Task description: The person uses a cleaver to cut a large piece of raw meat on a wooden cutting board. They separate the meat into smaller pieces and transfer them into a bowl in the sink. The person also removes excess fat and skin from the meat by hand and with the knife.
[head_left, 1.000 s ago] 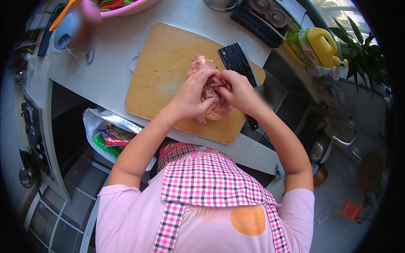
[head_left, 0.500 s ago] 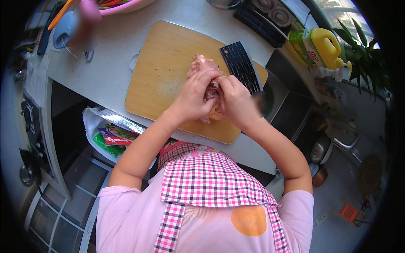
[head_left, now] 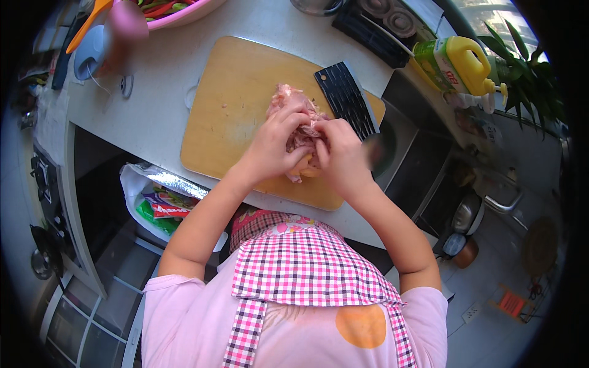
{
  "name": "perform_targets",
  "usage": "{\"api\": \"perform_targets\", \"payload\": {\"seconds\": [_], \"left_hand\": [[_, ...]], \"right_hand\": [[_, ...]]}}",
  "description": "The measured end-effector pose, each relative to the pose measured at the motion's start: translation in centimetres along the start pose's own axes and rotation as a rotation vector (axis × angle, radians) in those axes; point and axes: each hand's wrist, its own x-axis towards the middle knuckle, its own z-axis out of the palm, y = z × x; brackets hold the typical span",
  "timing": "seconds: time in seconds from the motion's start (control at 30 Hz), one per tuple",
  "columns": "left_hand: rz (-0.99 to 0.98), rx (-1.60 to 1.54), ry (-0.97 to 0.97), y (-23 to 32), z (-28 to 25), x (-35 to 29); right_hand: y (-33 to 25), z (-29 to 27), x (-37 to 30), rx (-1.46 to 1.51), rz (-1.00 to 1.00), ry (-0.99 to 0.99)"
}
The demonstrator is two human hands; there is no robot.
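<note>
Daylight showed at the window (head_left: 485,13) in the upper right of the frame, where the glass looked pale and washed out. The counter (head_left: 150,76) and cutting board (head_left: 236,80) in the upper middle were bright, while the cupboard opening (head_left: 101,178) at the left and the sink (head_left: 423,147) right of centre lay dim. Glare flashed off the foil (head_left: 176,183) left of centre. Soft blurred patches sat at the upper left and right of centre. Straight edges bowed near the rim, and the corners fell to black.
</note>
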Motion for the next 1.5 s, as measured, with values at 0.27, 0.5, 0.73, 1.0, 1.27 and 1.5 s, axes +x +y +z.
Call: {"api": "perform_targets", "payload": {"seconds": [0.27, 0.5, 0.73, 1.0, 1.27, 1.5], "left_hand": [[-0.032, 0.086, -0.059, 0.3, -0.2, -0.1], [0.139, 0.246, -0.212, 2.4, -0.9, 3.6], [0.044, 0.124, -0.275, 1.8, -1.6, 3.8], [0.111, 0.33, -0.516, 3.6, -2.4, 5.5], [0.269, 0.505, -0.706, 3.7, -2.5, 6.5], [0.348, 0.336, -0.472, 0.5, -2.9, 4.0]], "right_hand": [[1.9, -1.1, -0.7, 0.249, 0.255, -0.119], [2.6, -1.0, -0.8, 0.477, 0.36, -0.135], [3.1, -1.4, -1.0, 0.491, 0.352, -0.173], [2.9, -0.2, -2.1, 0.36, 0.227, -0.051], [2.9, 3.0, -3.9, 0.156, 0.153, 0.183], [3.4, 3.9, -3.6, 0.211, 0.097, 0.229]]}}
